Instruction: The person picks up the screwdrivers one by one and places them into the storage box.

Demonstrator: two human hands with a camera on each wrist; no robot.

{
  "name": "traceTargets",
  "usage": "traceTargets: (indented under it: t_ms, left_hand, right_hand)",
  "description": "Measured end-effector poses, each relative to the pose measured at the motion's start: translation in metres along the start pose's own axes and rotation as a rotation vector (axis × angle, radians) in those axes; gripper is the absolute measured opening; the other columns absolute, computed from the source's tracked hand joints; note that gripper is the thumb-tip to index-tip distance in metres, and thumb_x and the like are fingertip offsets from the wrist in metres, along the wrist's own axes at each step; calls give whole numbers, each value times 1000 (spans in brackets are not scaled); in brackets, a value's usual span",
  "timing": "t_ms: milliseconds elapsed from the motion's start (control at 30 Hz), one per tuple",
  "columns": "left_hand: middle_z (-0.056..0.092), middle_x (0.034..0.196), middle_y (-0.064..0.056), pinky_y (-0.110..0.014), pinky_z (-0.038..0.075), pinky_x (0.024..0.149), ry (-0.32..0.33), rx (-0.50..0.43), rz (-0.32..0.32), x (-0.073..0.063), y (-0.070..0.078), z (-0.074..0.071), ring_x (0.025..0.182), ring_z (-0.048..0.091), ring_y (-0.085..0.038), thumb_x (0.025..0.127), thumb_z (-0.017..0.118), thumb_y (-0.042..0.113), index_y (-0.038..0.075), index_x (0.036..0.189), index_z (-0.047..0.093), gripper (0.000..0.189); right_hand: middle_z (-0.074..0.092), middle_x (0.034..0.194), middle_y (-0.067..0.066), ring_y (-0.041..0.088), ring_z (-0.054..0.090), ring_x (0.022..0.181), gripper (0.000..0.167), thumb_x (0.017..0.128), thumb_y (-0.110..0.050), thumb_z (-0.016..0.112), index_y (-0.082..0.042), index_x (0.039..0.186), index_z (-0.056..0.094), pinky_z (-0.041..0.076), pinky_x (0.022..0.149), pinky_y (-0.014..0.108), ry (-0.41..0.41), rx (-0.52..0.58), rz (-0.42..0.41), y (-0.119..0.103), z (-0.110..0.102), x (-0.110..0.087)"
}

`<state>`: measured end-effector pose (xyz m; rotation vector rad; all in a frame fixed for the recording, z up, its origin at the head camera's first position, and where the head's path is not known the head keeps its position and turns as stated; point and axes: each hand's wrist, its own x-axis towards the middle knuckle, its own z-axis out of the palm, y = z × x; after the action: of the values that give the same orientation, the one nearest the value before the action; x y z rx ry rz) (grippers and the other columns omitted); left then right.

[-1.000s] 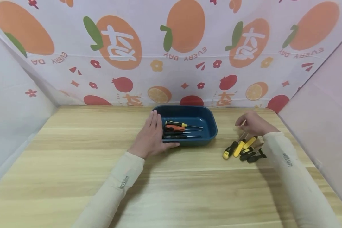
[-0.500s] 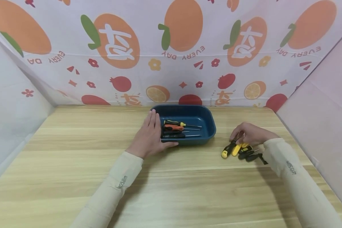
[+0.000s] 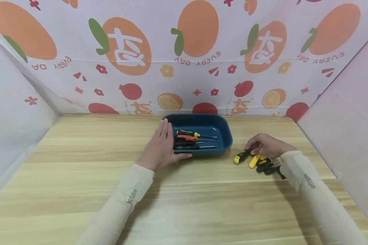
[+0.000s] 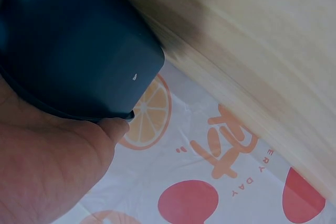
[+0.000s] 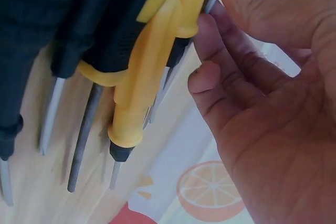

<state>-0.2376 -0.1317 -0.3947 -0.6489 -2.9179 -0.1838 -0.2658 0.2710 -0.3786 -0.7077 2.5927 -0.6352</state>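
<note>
Right of the blue bin (image 3: 213,152), the right hand (image 3: 268,145) is pinching a black-and-yellow screwdriver (image 3: 240,157) near its shaft end, its handle pointing toward the bin. The left hand (image 3: 161,146), fingers straight, is resting along the bin's left rim, seemingly steadying it. Good handling is probably requiring a firm pinch, clear of the yellow-handled tool (image 3: 254,161) lying just beside.

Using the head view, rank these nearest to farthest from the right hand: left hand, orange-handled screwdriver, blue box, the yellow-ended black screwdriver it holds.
1. Yellow-ended black screwdriver: pinched by the right hand.
2. Blue box: left of that hand, judged from its right edge.
3. Orange-handled screwdriver: inside the box, towards its left.
4. Left hand: farthest, against the box's left side.
</note>
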Motion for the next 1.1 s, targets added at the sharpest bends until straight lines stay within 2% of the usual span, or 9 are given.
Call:
traceTargets:
  t_ms: [300, 633, 867, 1100]
  left_hand:
    - [21, 161, -32, -45, 16, 124, 7, 12, 5, -1, 0, -1, 151, 18, -43, 79, 58, 84, -15, 153, 24, 128]
    - [22, 161, -32, -44, 16, 124, 15, 12, 6, -1, 1, -2, 151, 19, -42, 79, 59, 84, -16, 152, 25, 128]
    - [21, 161, -31, -43, 15, 124, 12, 9, -9, -5, 4, -2, 152, 17, -42, 79, 59, 84, -15, 153, 24, 128]
    - [21, 161, -31, -43, 15, 124, 12, 1, -15, -8, 8, -2, 152, 18, -42, 78, 59, 84, -15, 153, 23, 130]
  right_hand:
    - [74, 105, 10, 23, 64, 93, 26, 88, 13, 65, 0, 108, 76, 57, 84, 42, 44, -24, 8, 3, 4, 4]
    - [72, 113, 16, 26, 63, 96, 32, 88, 14, 60, 1, 114, 74, 56, 81, 41, 170, -44, 13, 5, -9, 2]
    - [72, 111, 16, 28, 65, 90, 28, 92, 12, 63, 3, 117, 72, 56, 80, 40, 270, -60, -17, -11, -22, 6]
    - [71, 103, 16, 27, 60, 83, 25, 95, 8, 62, 0, 116, 72, 51, 72, 36, 295, -55, -14, -33, -29, 17]
